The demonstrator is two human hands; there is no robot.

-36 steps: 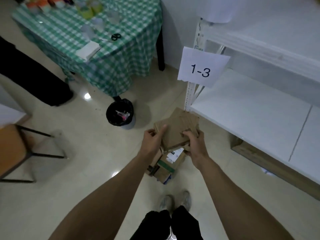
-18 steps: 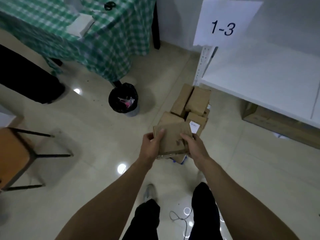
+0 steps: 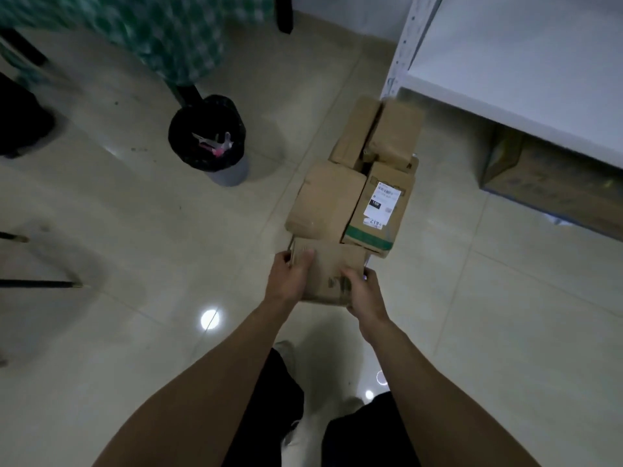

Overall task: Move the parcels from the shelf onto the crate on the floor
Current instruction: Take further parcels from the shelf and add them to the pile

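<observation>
One cardboard parcel (image 3: 328,269) is gripped at opposite edges by the left hand (image 3: 288,279) and the right hand (image 3: 365,293), presumably to be lowered level beside the stacked parcels (image 3: 325,203).

- Both bare arms reach forward and down from the bottom of the view, drawing closer together toward the hands.
- The left forearm (image 3: 209,375) runs up from the lower left; the right forearm (image 3: 421,375) runs up from the lower right.
- The left hand (image 3: 290,278) grips the left edge of a cardboard parcel (image 3: 328,271), thumb lying across its top.
- The right hand (image 3: 365,293) grips the parcel's right near corner, thumb on top, fingers curled round the side.
- Between the arms, two legs (image 3: 269,399) in dark trousers stand apart.
</observation>
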